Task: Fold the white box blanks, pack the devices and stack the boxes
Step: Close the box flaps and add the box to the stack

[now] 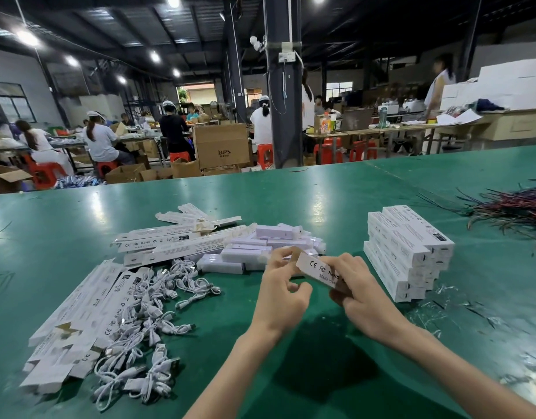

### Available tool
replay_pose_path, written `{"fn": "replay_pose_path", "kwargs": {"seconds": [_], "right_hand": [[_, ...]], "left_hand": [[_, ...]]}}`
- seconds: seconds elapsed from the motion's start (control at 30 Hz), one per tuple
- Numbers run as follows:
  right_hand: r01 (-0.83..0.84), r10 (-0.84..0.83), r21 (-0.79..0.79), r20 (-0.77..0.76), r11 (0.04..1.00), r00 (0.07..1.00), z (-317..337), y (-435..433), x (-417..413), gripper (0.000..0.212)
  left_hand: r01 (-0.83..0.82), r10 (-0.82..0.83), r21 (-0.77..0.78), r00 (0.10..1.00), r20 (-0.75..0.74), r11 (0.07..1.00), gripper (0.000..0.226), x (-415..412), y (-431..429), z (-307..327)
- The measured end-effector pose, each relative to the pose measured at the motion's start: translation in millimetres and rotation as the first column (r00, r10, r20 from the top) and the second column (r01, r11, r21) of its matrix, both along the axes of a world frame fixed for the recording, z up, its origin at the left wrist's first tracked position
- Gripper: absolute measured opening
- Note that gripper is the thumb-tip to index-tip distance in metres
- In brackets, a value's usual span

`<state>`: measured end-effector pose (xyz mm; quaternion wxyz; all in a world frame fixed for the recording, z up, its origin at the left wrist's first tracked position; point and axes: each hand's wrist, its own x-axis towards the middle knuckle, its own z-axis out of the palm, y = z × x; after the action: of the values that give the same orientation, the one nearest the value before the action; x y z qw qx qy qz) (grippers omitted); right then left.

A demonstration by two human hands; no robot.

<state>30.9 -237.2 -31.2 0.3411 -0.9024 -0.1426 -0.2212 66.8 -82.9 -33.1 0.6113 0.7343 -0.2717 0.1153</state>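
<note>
Head view: both hands (left (280,293), right (361,293)) grip one white box (319,270)

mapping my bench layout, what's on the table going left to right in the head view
blanks → cables → devices → held box → stacked boxes → wires

A single wide-angle camera is riding on the person's head, looking forward and down across the green worktop (351,189). It is sitting close above the worktop's near side, so the lower half is filling with its surface, while the upper half is taking in the hall beyond, centred roughly on a dark pillar (283,86).
</note>
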Motion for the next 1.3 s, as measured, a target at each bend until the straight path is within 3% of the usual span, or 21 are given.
{"fn": "replay_pose_path", "kwargs": {"seconds": [0.1, 0.17, 0.23, 0.3, 0.37, 0.43, 0.47, 0.53, 0.7, 0.93, 1.0, 1.13, 1.3], "right_hand": [[-0.01, 0.011, -0.036, 0.027, 0.999, 1.0, 0, 0, 0, 0.056], [-0.009, 0.01, -0.014, 0.057, 1.0, 0.998, -1, 0, 0, 0.055], [-0.004, 0.0, 0.044, 0.098, 0.999, 0.995, -1, 1, 1, 0.053], [-0.01, -0.008, 0.129, 0.143, 0.992, 0.99, 0, 2, 1, 0.057], [-0.033, -0.004, 0.212, 0.169, 0.977, 0.986, -1, 3, 1, 0.063], [-0.088, 0.04, 0.306, 0.158, 0.948, 0.987, -4, 5, 0, 0.058], [-0.116, 0.062, 0.319, 0.173, 0.941, 0.983, -6, 6, 0, 0.054], [-0.145, 0.08, 0.278, 0.234, 0.949, 0.969, -9, 12, -2, 0.047], [-0.15, 0.096, 0.193, 0.263, 0.97, 0.96, -14, 24, -4, 0.052], [-0.171, 0.131, 0.135, 0.264, 0.976, 0.956, -22, 27, -5, 0.068], [-0.169, 0.129, 0.135, 0.264, 0.976, 0.956, -22, 26, -4, 0.069], [-0.167, 0.124, 0.145, 0.266, 0.975, 0.956, -23, 27, -5, 0.07], [-0.163, 0.124, 0.134, 0.261, 0.977, 0.957, -24, 26, -4, 0.069]], "left_hand": [[0.049, -0.053, 0.081, 0.997, 0.053, 0.996, 0.056, 3, 8, 6], [0.023, -0.029, 0.055, 0.995, 0.099, 0.998, 0.054, 6, 19, 11], [-0.079, 0.081, -0.022, 0.989, 0.119, 0.997, 0.051, 15, 39, 19], [-0.276, 0.273, 0.007, 0.954, 0.12, 0.961, 0.049, 31, 69, 21], [-0.486, 0.464, 0.312, 0.874, 0.144, 0.817, 0.039, 48, 105, 13], [-0.538, 0.555, 0.693, 0.798, 0.234, 0.48, 0.036, 56, 135, -4], [-0.501, 0.56, 0.792, 0.789, 0.252, 0.349, 0.037, 57, 144, -13], [-0.467, 0.562, 0.843, 0.787, 0.257, 0.268, 0.032, 58, 151, -25], [-0.577, 0.563, 0.751, 0.754, 0.338, 0.321, 0.008, 55, 147, -21], [-0.548, 0.552, 0.791, 0.762, 0.339, 0.271, 0.026, 47, 143, -21], [-0.577, 0.559, 0.736, 0.761, 0.329, 0.353, 0.019, 46, 142, -19], [-0.566, 0.562, 0.485, 0.809, 0.172, 0.667, 0.012, 41, 133, -11], [-0.368, 0.384, 0.357, 0.923, 0.027, 0.859, 0.012, 29, 117, -4]]}}
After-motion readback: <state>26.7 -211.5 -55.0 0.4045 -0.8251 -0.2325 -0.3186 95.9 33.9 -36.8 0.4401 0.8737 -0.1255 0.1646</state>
